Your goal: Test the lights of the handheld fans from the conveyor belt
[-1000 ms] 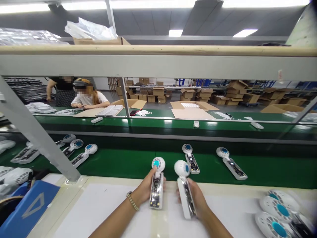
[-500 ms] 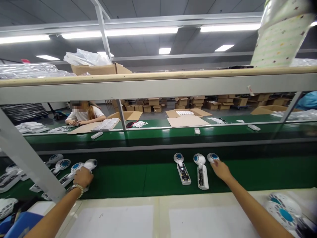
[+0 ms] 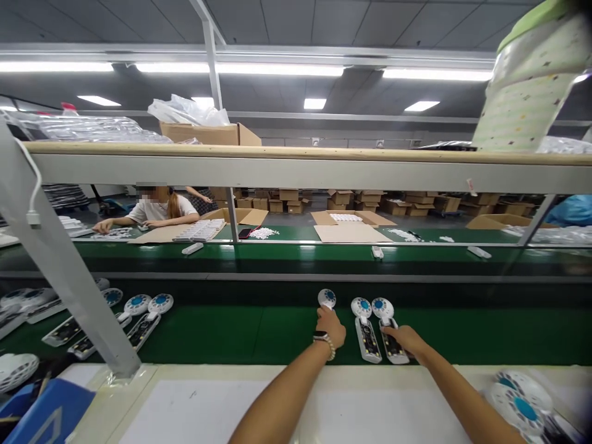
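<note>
"So, what has changed?"

"Half a second ago the left hand [image 3: 330, 327] was over at the left; now it is mid-belt. The right hand [image 3: 407, 340] has moved only a little, so both now work at one short row."

"What are the fingers doing?"

"The left ones are curled closed about the neck of the left-hand unit [image 3: 327, 298], whose body the hand hides. The right ones close across the body of the right-hand unit [image 3: 383, 308]; I can't tell how firmly either grips."

"And between them?"

"A middle unit [image 3: 367, 339], untouched, its open body showing electronics. All three are on the green belt [image 3: 287, 333], past the far edge of the worktop [image 3: 259, 370]."

"Anything in the way?"

"At left, a slanted post [image 3: 78, 296] partly hides a group of units [image 3: 137, 304]. More units [image 3: 513, 407] are piled at near right, beside the right forearm. Farther off, beneath the shelf beam [image 3: 324, 168], a co-worker in white [image 3: 178, 208] sits at another line."
</note>
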`<state>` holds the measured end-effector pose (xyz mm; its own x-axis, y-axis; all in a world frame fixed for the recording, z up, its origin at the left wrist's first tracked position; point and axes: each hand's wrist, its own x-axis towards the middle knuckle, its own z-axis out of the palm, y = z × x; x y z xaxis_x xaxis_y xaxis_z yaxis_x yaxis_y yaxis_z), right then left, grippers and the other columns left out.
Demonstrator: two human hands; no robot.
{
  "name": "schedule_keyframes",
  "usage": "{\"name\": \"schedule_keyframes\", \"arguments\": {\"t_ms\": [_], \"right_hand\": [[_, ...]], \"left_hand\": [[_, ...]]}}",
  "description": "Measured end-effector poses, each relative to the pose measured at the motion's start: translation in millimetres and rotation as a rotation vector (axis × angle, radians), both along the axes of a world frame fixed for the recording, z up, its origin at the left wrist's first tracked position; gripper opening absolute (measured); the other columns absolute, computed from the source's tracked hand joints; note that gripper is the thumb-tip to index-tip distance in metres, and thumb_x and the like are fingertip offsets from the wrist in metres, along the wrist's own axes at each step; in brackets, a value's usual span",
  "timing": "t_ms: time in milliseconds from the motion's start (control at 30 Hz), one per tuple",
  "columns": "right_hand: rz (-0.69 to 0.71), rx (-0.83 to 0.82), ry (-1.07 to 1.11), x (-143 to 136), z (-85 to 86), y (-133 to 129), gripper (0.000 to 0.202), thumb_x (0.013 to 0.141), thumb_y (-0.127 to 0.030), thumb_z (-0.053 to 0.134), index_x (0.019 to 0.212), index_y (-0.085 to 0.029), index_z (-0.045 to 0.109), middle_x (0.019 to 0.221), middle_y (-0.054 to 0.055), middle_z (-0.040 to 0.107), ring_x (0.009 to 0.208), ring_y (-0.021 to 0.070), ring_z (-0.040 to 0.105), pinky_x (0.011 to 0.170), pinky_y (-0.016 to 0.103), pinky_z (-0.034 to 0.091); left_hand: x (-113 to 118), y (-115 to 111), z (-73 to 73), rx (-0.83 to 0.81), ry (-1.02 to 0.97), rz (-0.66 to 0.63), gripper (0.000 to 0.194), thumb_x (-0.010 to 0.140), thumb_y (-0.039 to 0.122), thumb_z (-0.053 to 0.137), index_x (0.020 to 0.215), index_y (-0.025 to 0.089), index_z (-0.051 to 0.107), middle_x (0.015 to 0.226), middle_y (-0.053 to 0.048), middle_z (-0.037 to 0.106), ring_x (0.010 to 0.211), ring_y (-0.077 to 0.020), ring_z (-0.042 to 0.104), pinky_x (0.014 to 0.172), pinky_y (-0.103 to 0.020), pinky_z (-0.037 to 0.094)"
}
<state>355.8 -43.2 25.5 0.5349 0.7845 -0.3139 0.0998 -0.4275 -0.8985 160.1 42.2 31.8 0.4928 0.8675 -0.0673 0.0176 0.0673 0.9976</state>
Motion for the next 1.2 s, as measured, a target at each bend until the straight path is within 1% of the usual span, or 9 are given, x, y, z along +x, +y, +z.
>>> {"name": "schedule_keyframes", "arguments": {"t_ms": [67,133,233,300,467,600,733,1033,1200], "right_hand": [[0.019,0.058,0.131,-13,4.2,-7,0.027,0.062,-0.038,0.071,0.064,-0.015,0.058,0.047,0.005,0.061,0.054,0.0242,0.063,0.047,0.031,0.050],[0.029,0.136,0.238,-24,7.8,-16,0.030,0.065,-0.039,0.070,0.078,-0.015,0.059,0.067,0.008,0.068,0.066,0.0229,0.066,0.059,0.032,0.055],[0.023,0.252,0.355,-38,10.0,-26,0.035,0.067,-0.037,0.068,0.094,-0.019,0.055,0.088,0.006,0.070,0.071,0.0206,0.066,0.065,0.032,0.056],[0.017,0.341,0.486,-48,8.8,-31,0.039,0.068,-0.033,0.068,0.102,-0.021,0.054,0.093,0.004,0.069,0.072,0.0215,0.066,0.064,0.033,0.057],[-0.001,0.458,0.679,-68,-7.9,-40,0.050,0.064,-0.025,0.070,0.111,-0.023,0.054,0.103,0.003,0.067,0.079,0.0242,0.066,0.060,0.032,0.058],[-0.046,0.453,0.673,-72,-31.6,-43,0.055,0.062,-0.028,0.073,0.114,-0.025,0.054,0.106,0.001,0.066,0.081,0.0219,0.066,0.065,0.029,0.057],[-0.068,0.444,0.593,-72,-42.9,-43,0.052,0.061,-0.037,0.073,0.109,-0.024,0.057,0.106,0.003,0.066,0.081,0.0229,0.065,0.065,0.031,0.056],[-0.067,0.417,0.528,-76,-35.5,-45,0.047,0.062,-0.044,0.071,0.103,-0.024,0.060,0.107,0.006,0.064,0.080,0.0242,0.063,0.067,0.036,0.054],[-0.057,0.410,0.530,-77,-34.5,-46,0.046,0.062,-0.043,0.072,0.102,-0.025,0.060,0.106,0.006,0.064,0.076,0.0224,0.064,0.064,0.034,0.055]], "left_hand": [[5,3,-0.6,-0.082,0.036,0.027,0.028,0.080,0.023,0.057,0.106,0.013,0.051,0.110,-0.010,0.051,0.098,-0.0202,0.053,0.080,-0.035,0.044],[-11,8,1.6,-0.172,0.084,0.026,0.029,0.078,0.021,0.060,0.104,0.012,0.051,0.099,-0.008,0.056,0.086,-0.0190,0.057,0.072,-0.035,0.049],[-57,7,6.9,-0.284,0.047,-0.043,0.047,0.059,0.012,0.073,0.098,0.013,0.046,0.082,-0.005,0.060,0.067,-0.0209,0.061,0.058,-0.039,0.052],[-91,-2,10.4,-0.297,-0.040,-0.055,0.057,0.053,0.011,0.076,0.099,0.017,0.042,0.088,-0.006,0.061,0.065,-0.0206,0.063,0.058,-0.039,0.053],[-167,-33,12.8,-0.247,-0.206,0.054,0.043,0.072,0.036,0.062,0.106,0.024,0.038,0.119,-0.009,0.051,0.067,-0.0155,0.063,0.059,-0.034,0.054],[-206,-43,1.4,-0.224,-0.256,0.193,0.047,0.068,0.025,0.065,0.105,0.024,0.036,0.117,-0.009,0.051,0.080,-0.0185,0.063,0.066,-0.035,0.054],[-221,-47,-7.9,-0.233,-0.278,0.282,0.050,0.067,0.025,0.067,0.106,0.022,0.038,0.109,-0.010,0.057,0.076,-0.0196,0.064,0.066,-0.036,0.053],[-221,-51,-3.5,-0.215,-0.350,0.286,0.042,0.068,0.023,0.069,0.102,0.021,0.044,0.121,-0.012,0.050,0.100,-0.0316,0.058,0.077,-0.047,0.051],[-221,-52,-3.2,-0.212,-0.343,0.285,0.042,0.068,0.021,0.069,0.101,0.020,0.044,0.121,-0.012,0.049,0.100,-0.0330,0.058,0.078,-0.052,0.050]]}}
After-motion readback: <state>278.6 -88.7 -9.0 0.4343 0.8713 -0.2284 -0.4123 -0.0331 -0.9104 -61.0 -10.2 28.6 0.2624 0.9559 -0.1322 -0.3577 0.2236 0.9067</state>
